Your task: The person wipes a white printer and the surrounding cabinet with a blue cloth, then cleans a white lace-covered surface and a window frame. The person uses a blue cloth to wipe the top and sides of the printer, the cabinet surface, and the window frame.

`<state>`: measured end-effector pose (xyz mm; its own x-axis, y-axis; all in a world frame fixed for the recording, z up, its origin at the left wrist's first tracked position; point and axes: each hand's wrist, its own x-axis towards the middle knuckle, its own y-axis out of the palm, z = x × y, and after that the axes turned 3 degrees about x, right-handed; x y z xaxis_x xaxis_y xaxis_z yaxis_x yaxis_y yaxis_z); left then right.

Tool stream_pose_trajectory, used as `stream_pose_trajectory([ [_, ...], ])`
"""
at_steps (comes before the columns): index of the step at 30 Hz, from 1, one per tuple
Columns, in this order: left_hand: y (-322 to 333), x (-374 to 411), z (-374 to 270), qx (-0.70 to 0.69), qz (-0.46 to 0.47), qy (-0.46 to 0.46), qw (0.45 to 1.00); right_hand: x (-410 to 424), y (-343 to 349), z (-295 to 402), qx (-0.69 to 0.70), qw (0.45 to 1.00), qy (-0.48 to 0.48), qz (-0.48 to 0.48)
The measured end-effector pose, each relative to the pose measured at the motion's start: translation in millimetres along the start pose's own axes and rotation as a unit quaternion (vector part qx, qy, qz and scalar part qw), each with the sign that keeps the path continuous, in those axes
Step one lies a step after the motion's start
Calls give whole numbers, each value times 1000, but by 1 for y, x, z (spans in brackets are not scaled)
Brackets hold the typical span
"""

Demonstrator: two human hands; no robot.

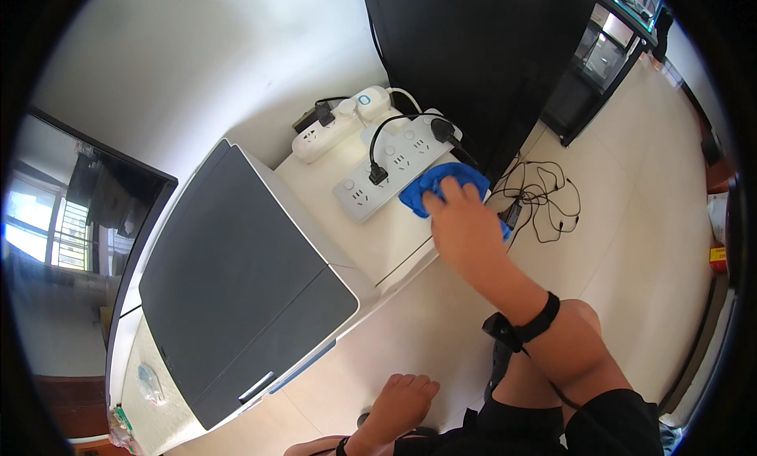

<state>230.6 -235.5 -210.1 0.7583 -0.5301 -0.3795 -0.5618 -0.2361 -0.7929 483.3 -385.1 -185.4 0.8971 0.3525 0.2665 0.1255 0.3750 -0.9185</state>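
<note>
With bent fingers my right hand (464,222) presses a blue cloth (452,173) onto the right end of a white cabinet top (331,213). Part of the cloth hangs past the cabinet's edge. Just behind it lies a grey-white power strip (396,166) with black plugs in it, close to the cloth. A white rounded power strip (328,137) rests farther back, holding a black plug and a white one. Low in the view my left hand (404,404) is loosely curled above the floor, with nothing seen in it.
A printer (248,278) with a dark grey lid stands left of the power strips. Beyond it is a glossy black screen (89,249). A tall black panel (473,48) rises behind the cabinet. Tangled black cables (535,199) lie on the tiled floor at its right.
</note>
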Motion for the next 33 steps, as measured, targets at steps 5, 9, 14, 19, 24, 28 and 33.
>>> stream_pose_trajectory([
  [5,11,-2,8,-8,4,-5,1000,-27,6,48,81,988,-114,59],
  [9,9,-1,4,-15,33,-9,999,-31,4,51,126,982,-121,78],
  [14,10,-4,2,-2,19,4,1000,-4,-9,10,88,995,-1,39],
  [19,12,-5,1,20,0,5,1000,9,-3,-15,-2,999,39,6],
  [24,22,-9,3,46,21,-12,999,-24,10,53,58,989,-118,67],
  [28,24,-12,2,44,-5,-2,999,-26,3,61,148,976,-111,119],
  [33,25,-19,1,54,-1,-10,999,9,-14,-4,39,999,35,16],
])
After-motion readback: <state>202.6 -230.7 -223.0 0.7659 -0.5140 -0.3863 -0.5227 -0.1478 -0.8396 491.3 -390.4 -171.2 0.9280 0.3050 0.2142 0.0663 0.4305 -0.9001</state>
